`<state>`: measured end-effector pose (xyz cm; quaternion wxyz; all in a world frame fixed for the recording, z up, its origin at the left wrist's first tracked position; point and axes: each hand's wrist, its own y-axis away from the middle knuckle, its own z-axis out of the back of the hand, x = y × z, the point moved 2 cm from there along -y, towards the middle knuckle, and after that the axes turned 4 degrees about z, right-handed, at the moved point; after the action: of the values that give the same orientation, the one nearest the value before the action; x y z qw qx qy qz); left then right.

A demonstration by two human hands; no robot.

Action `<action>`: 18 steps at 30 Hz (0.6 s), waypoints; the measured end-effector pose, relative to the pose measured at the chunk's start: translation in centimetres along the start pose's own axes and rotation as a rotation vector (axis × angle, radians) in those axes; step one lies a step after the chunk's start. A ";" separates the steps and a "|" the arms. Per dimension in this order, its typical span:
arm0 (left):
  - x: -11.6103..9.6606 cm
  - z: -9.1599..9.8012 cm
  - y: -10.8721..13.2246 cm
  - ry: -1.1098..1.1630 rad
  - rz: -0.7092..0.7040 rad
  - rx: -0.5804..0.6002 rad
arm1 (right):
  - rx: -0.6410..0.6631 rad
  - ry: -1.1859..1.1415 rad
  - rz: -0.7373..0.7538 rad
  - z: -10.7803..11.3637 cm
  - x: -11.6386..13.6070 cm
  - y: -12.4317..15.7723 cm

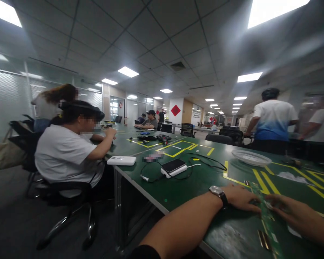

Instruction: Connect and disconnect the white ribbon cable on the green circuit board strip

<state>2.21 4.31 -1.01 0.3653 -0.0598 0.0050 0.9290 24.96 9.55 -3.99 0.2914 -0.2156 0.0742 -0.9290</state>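
Observation:
A long, narrow green circuit board (266, 222) with gold contact strips lies on the table close in front of me, at the lower right. My left hand (240, 198), with a watch on its wrist, is closed on the board's left edge. From the other side my right hand (293, 212) reaches over the board, fingers pinched together. A small white piece (267, 204), perhaps tissue, shows at those fingertips. More white (295, 231) peeks out beneath the right palm; I cannot tell whether it is the same piece.
A clear plastic bowl (251, 158) and crumpled white material (290, 177) lie beyond my hands. Further left are a phone (174, 165) on a white block, black cables (210, 162) and a white box (121, 160). Yellow tape marks the green table (148, 187). A person (67, 154) sits at left.

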 end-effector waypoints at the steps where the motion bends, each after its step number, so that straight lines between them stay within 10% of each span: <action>1: 0.0 0.0 -0.1 -0.001 -0.003 0.005 | 0.002 -0.003 0.011 -0.1 -0.2 -0.1; 18: 0.1 0.3 0.3 0.035 -0.016 0.059 | 0.082 0.047 0.101 1.2 1.5 0.8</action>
<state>1.87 4.21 -0.71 0.3740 -0.0650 0.0384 0.9244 24.80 8.08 -2.60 0.3449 -0.1775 0.0536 -0.9201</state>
